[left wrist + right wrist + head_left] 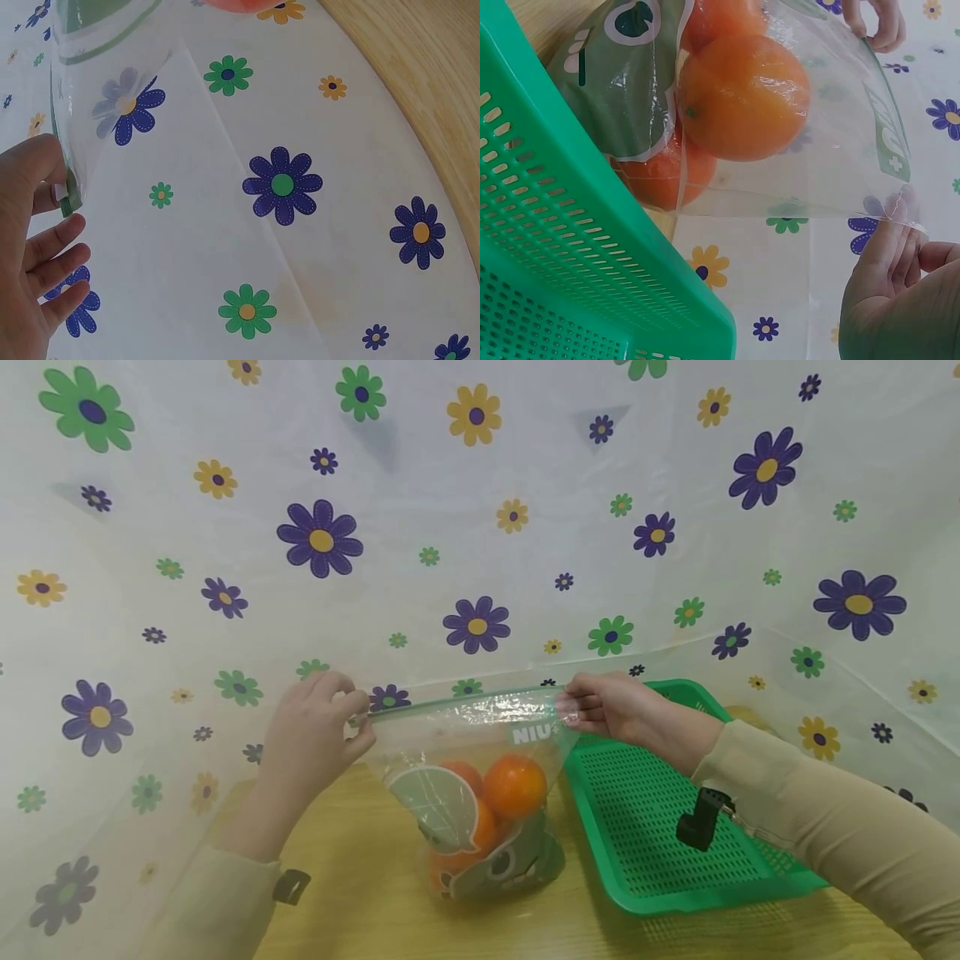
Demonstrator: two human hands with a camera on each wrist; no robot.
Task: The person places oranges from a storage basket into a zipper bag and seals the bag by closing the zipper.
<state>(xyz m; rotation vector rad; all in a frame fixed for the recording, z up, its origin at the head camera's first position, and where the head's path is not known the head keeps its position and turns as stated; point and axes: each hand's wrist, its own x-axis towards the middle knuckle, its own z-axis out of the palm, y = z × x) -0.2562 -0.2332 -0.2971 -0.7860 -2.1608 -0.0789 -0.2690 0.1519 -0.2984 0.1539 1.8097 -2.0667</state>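
Between the 2 hands, seen from the head view, a clear zip bag (480, 777) hung upright with its base on the wooden surface (360, 893), its sealed top edge stretched level from left to right. The left hand (315, 727) pinched the left corner and the right hand (607, 706) pinched the right corner, so both were equally near, each at 1 end of the long axis. Oranges (513, 785) sat low inside, and white letters reading "NIU" showed near the right corner. A green perforated tray (660, 827) lay just beside the bag on the right.

From the left wrist view, thumb and forefinger nipped the bag's green zip strip (69, 196), the other fingers loosely spread above the flowered cloth (315, 225).

From the right wrist view, the right hand's fingertips (900, 217) gripped the bag's corner, 1 large orange (742, 97) bulging against the film; no further writing could be read.
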